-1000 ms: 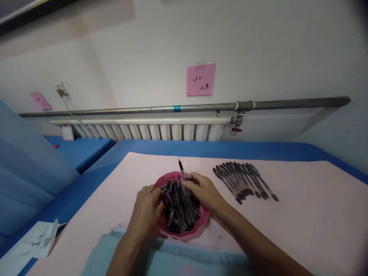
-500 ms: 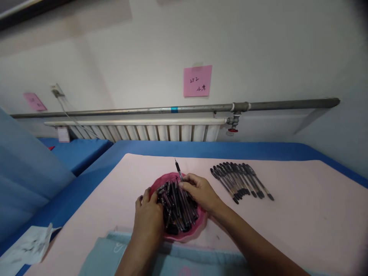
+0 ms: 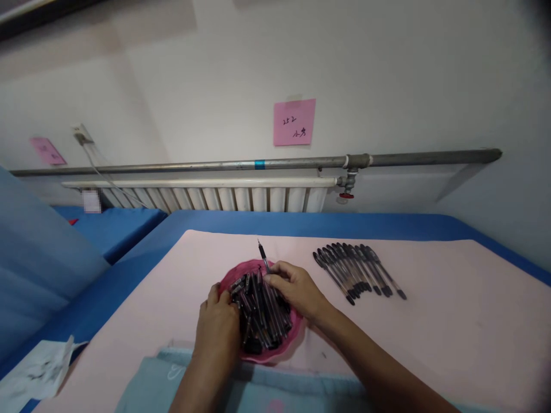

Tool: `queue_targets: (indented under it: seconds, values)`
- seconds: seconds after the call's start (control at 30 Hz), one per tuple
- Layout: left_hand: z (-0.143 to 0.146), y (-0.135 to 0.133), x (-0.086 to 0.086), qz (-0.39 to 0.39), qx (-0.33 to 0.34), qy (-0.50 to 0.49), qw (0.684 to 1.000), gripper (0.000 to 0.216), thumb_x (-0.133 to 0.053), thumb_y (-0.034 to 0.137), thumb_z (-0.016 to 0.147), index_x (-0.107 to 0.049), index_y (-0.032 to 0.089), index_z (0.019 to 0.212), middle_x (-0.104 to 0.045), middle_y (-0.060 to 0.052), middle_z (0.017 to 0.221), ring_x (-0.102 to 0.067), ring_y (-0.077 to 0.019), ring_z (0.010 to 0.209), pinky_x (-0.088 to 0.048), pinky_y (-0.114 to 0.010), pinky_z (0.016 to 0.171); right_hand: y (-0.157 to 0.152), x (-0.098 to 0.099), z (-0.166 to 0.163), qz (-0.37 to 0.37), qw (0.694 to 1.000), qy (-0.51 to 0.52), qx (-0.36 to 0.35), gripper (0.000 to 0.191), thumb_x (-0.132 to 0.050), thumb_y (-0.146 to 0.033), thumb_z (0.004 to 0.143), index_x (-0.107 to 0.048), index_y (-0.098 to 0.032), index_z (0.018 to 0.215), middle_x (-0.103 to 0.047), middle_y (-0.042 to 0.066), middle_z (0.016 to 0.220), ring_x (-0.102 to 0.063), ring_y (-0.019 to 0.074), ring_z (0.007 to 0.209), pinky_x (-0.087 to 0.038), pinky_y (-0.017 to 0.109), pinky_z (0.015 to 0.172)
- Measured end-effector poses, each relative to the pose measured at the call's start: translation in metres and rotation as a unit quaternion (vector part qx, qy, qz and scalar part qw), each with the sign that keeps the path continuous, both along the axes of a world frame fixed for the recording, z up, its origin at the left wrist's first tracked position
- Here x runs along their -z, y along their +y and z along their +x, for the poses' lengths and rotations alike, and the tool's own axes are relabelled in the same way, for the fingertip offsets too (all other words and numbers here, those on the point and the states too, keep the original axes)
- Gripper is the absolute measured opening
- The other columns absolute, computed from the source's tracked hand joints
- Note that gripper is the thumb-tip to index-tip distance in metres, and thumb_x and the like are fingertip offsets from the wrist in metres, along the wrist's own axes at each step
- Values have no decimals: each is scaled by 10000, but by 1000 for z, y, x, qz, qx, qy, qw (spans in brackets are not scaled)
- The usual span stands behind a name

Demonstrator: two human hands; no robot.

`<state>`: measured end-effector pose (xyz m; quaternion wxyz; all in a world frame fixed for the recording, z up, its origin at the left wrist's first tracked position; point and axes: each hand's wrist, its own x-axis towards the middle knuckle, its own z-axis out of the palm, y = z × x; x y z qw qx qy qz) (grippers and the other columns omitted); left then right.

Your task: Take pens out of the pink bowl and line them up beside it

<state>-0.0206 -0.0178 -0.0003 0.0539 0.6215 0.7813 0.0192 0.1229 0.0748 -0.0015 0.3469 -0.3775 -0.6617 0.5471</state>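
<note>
A pink round basket (image 3: pixel 275 357) with a wavy rim stands on the pink table cover, full of black-and-clear pens (image 3: pixel 264 312) and dark caps. My right hand (image 3: pixel 297 289) pinches one uncapped pen (image 3: pixel 263 253) over the basket's far right side, its bare tip pointing up and away. Bent over the left rim, my left hand (image 3: pixel 218 327) grips the basket, with its thumb side close to the pens; part of its fingertips is hidden. To the right, a fanned row of several capped pens (image 3: pixel 355 269) lies on the cover.
The pink cover (image 3: pixel 447 321) lies over a blue surface (image 3: pixel 301 223). Behind are a white radiator (image 3: pixel 241 198), a metal pipe (image 3: pixel 193 167) and a red-handled valve (image 3: pixel 346 195). White paper (image 3: pixel 37 367) lies at the lower left, beneath a blue curtain (image 3: pixel 38 258).
My left hand has shifted slightly back toward the rim. The pen stays pinched in my right hand, nearly unmoved. The whole view has drifted a little.
</note>
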Motion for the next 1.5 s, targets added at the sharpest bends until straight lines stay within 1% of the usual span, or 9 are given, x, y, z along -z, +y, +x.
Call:
queue_targets:
  seconds: [0.1, 0.17, 0.23, 0.33, 0.4, 0.5, 0.7, 0.9, 1.5]
  values:
    - [-9, -2, -6, 69, -27, -57, 996, 233, -475, 170, 756, -698, 151, 819, -627, -153, 1072, -460, -352, 1113, -364, -478, 870, -2, -2, 0, -3, 1000, -3, -2, 119, -571, -291, 712, -548, -179, 677, -480, -54, 609, -437, 98, 572, -360, 215, 549]
    - [-17, -5, -12, 150, -63, -158, 974, 162, -528, 233, 748, -669, 154, 755, -649, -125, 969, -542, -290, 957, -389, -435, 839, -5, -4, -1, -2, 1000, -5, -20, 102, -571, -275, 716, -556, -178, 688, -497, -47, 619, -453, 102, 581, -365, 217, 552]
    - [-25, -7, -16, 217, -120, -326, 912, 147, -574, 301, 730, -628, 166, 705, -648, -71, 801, -569, -214, 784, -432, -355, 745, -10, -6, -3, 5, 998, -16, -55, 79, -571, -255, 722, -565, -180, 700, -517, -39, 631, -469, 107, 594, -368, 219, 555]
    - [-33, -7, -19, 238, -175, -582, 758, 188, -679, 314, 639, -567, 164, 611, -610, -9, 655, -543, -132, 617, -449, -261, 624, -18, -8, -7, 27, 993, -41, -111, 37, -567, -219, 729, -569, -183, 716, -526, -33, 643, -473, 108, 600, -366, 222, 557]
    - [-34, -5, -19, 235, -199, -674, 671, 220, -737, 265, 572, -550, 149, 579, -611, 1, 642, -541, -105, 577, -459, -231, 594, -22, -8, -9, 45, 990, -57, -123, 30, -564, -205, 732, -567, -181, 715, -515, -33, 635, -459, 107, 588, -358, 224, 549]
    - [-34, -2, -19, 242, -229, -733, 593, 190, -749, 162, 553, -570, 128, 609, -619, 3, 624, -566, -93, 555, -489, -219, 591, -25, -6, -10, 70, 986, -78, -129, 33, -560, -191, 735, -560, -178, 705, -507, -33, 627, -449, 105, 584, -346, 223, 539]
    - [-37, 3, -17, 253, -276, -792, 482, 111, -639, 50, 685, -595, 131, 748, -690, -58, 729, -667, -141, 703, -526, -227, 634, -32, -6, -10, 107, 968, -129, -185, 9, -577, -169, 710, -576, -178, 707, -510, -48, 591, -443, 92, 552, -311, 207, 502]
    - [-35, 5, -12, 229, -283, -834, 414, 101, -572, 61, 762, -577, 160, 742, -698, -29, 731, -679, -144, 720, -542, -246, 636, -38, -9, -13, 90, 969, -152, -174, 28, -575, -150, 699, -577, -167, 677, -475, -55, 554, -408, 79, 521, -288, 196, 476]
    - [-22, 8, -9, 223, -249, -870, 364, 111, -614, 59, 726, -596, 158, 772, -698, -26, 757, -673, -149, 715, -531, -244, 612, -47, -3, -20, 96, 980, -99, -145, 55, -532, -165, 750, -544, -173, 697, -548, -32, 625, -462, 95, 578, -332, 205, 538]
